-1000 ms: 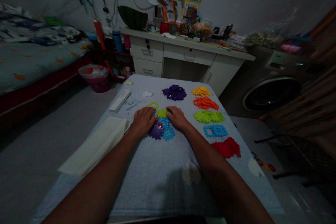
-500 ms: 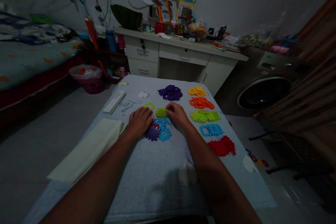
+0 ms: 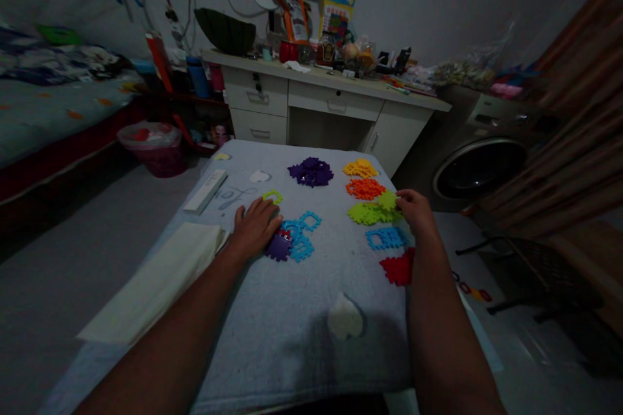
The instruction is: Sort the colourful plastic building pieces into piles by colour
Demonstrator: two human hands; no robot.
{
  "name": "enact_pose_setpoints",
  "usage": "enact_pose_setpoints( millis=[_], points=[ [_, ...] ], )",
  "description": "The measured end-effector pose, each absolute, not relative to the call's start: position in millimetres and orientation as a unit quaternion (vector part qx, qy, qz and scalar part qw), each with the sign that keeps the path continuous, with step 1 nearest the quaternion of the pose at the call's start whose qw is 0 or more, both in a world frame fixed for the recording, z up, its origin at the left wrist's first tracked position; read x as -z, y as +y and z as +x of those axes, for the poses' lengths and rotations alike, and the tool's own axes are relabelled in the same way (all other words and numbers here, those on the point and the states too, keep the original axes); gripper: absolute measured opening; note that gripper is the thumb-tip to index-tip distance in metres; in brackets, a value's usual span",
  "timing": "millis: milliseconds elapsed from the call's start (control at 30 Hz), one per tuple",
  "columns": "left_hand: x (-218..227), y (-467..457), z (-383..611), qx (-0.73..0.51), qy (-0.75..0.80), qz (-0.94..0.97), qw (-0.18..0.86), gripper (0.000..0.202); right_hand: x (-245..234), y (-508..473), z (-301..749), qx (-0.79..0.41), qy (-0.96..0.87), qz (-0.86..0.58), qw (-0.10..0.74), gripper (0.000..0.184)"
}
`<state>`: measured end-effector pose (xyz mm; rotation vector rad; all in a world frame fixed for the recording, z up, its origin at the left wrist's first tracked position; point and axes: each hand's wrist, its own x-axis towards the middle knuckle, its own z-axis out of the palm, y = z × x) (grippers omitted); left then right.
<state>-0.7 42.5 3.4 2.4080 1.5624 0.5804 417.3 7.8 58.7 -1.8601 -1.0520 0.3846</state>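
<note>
My right hand [image 3: 416, 209] pinches a lime-green toothed plastic piece [image 3: 387, 200] at the right, over the edge of the lime-green pile [image 3: 364, 213]. Flat on the cloth to the left lies my left hand [image 3: 256, 225], open, its fingers stretched out. Its fingertips are beside a lime-green frame piece [image 3: 273, 195]. Touching or close to its thumb side is a mixed cluster: a purple square piece [image 3: 279, 246], a small red part [image 3: 283, 232] and several blue frame pieces [image 3: 302, 248].
Sorted piles sit on the cloth: purple [image 3: 311, 172], yellow [image 3: 360, 168], orange [image 3: 365, 189], blue [image 3: 386, 238] and red [image 3: 396, 268]. A long white box [image 3: 205, 192] and a folded cream cloth [image 3: 156, 285] lie left. Behind stands a white desk [image 3: 335, 100].
My right hand has moved right from the cluster to the lime-green pile, carrying the lime-green piece. The left hand has stayed in place. The view has shifted slightly.
</note>
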Motion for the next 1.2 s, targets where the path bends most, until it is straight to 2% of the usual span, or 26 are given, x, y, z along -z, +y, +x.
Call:
enact_pose_setpoints(
  millis=[200, 533, 700, 833, 1033, 1200],
  points=[
    [-6.6, 43.4, 0.1, -0.206, 0.536, 0.810, 0.115, 0.043, -34.4, 5.7, 435.8, -0.094, -0.387, -0.816, 0.418, 0.033],
    [-4.7, 43.4, -0.4, -0.190, 0.538, 0.815, 0.106, 0.047, -45.1, -1.6, 433.7, -0.046, -0.349, -0.852, 0.387, 0.028],
    [-5.6, 42.9, -0.2, -0.192, 0.538, 0.814, 0.105, 0.046, -51.9, -5.4, 425.9, -0.033, -0.389, -0.869, 0.304, 0.022],
    [-7.3, 42.9, -0.5, -0.201, 0.533, 0.814, 0.109, 0.045, -60.7, -8.0, 418.6, -0.010, -0.417, -0.874, 0.250, 0.025],
    [-8.4, 43.6, -2.0, -0.228, 0.512, 0.818, 0.128, 0.043, -66.9, 4.7, 375.9, 0.018, -0.521, -0.799, 0.300, 0.026],
    [-9.7, 42.4, -2.1, -0.254, 0.507, 0.803, 0.186, 0.041, -51.6, 14.6, 293.0, -0.055, -0.679, -0.667, 0.301, 0.023]
  ],
)
